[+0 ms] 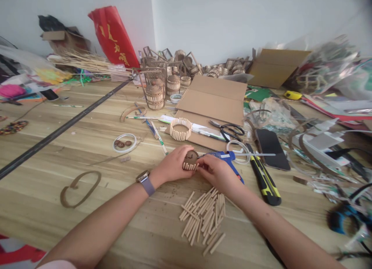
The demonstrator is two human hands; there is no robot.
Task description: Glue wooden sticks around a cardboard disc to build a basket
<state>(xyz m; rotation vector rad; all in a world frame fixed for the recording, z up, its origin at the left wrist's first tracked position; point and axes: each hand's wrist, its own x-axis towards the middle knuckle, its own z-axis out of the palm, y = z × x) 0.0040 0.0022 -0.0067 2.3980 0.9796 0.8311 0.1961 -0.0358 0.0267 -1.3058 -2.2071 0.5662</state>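
Observation:
My left hand (176,162) is closed around a small brown disc (191,158) that has short wooden sticks set along its near rim. The fingertips of my right hand (213,170) are pinched at the right end of that row of sticks, apparently on one short stick; the fingers partly hide it. Just beyond my right hand lies a blue glue gun (229,157). A loose heap of short wooden sticks (203,216) is spread on the table below my hands. A finished-looking ring of upright sticks (180,129) stands behind my left hand.
Scissors (228,130), a yellow-black utility knife (266,180) and a phone (272,149) lie to the right. Folded cardboard (213,98) and several small stick buckets (155,94) stand farther back. A brown strip loop (80,188) and a long dark bar (66,125) are at left.

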